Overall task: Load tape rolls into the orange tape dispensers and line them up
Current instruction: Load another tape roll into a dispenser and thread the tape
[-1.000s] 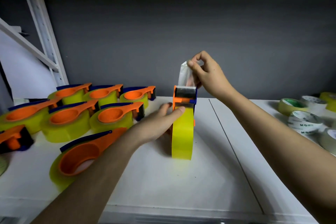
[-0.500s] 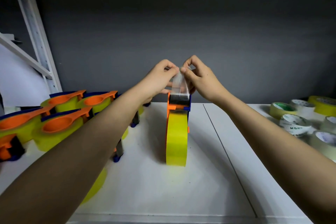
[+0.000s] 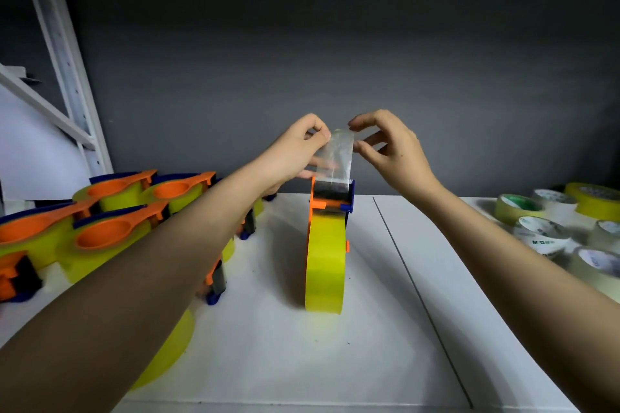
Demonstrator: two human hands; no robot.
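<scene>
While the orange plastic tape dispenser with its yellow tape roll stands on edge at the middle of the white counter, both hands work above its blue-trimmed cutter head. The left hand pinches the upper left corner of the clear tape strip between thumb and forefinger. The right hand sits just beside the strip's right edge with its fingers loosely spread; whether they touch the tape I cannot tell.

The step in hand looks like threading: the free end is drawn up through the cutter, the roll already seated. The next move likely calls for laying the strip down onto the blade without it folding onto itself, then tipping the dispenser flat and sliding it into line.

The row of loaded orange-and-yellow dispensers lies at the left, partly hidden by the left forearm, which crosses above them and could knock one. Loose tape rolls in pale yellow and clear film wait at the far right, well apart from the work.
</scene>
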